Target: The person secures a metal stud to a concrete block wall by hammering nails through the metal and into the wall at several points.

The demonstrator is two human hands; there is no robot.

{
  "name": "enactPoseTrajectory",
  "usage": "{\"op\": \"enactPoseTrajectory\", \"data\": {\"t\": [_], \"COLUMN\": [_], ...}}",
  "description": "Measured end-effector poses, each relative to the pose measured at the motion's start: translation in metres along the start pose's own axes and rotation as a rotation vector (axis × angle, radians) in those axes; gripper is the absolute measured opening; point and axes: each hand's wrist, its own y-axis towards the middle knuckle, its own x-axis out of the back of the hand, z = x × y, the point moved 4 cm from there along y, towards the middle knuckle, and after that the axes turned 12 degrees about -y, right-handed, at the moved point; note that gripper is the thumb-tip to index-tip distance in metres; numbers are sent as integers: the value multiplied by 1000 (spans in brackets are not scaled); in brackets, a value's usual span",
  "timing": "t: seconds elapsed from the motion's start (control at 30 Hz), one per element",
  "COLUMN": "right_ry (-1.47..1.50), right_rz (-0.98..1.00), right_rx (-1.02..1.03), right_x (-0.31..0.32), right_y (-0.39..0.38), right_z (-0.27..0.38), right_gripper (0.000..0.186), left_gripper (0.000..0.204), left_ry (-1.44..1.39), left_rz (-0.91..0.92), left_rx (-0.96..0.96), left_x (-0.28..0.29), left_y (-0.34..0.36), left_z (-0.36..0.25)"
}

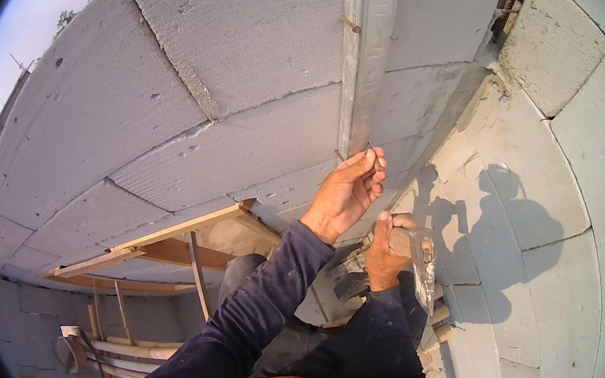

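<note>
My left hand is raised at the lower end of an upright metal strip against the block wall. Its thumb and fingers are pinched together, and whatever lies between them is too small to make out. Just left of the fingertips a thin nail sticks out at the strip's edge. Higher up, a rusty nail juts from the same edge. Lower and to the right, my right hand is closed round a hammer with a worn, whitish-grey metal head. Most of its handle is hidden by the hand.
Pale block walls meet in a corner right of the strip. A wooden frame with slanting props stands at lower left, above several bamboo poles. My shadow falls on the right wall. Rusty bars show in the gap at top right.
</note>
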Motion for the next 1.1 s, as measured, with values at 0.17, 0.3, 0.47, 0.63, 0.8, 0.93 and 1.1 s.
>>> {"op": "enactPoseTrajectory", "data": {"t": [0.17, 0.3, 0.47, 0.63, 0.8, 0.93, 1.1], "right_ry": [21, -411, 238, 50, 116, 235, 288], "right_rz": [-86, -71, -20, 12, 66, 43, 54], "right_rx": [75, 329, 35, 97, -79, -120, -130], "right_x": [-2, -4, -12, -19, -23, -16, 14], "right_y": [14, 5, 12, 13, 12, 17, 9], "right_z": [34, 18, 37, 7, -3, 8, 33], "right_gripper": [16, 20, 15, 16, 20, 24, 21], "left_gripper": [17, 18, 21, 21, 23, 23, 26], "left_ry": [-21, -33, -62, -46, -17, -31, 52], "left_rz": [8, -4, -41, -93, -60, -85, -184], "left_rx": [-8, -16, -54, -58, -24, -33, -44], "left_x": [3, 3, 1, 0, 3, 3, -5], "left_y": [2, 2, -1, 2, 2, 1, -8], "left_z": [-5, 3, -3, 5, 4, 5, 0]}}
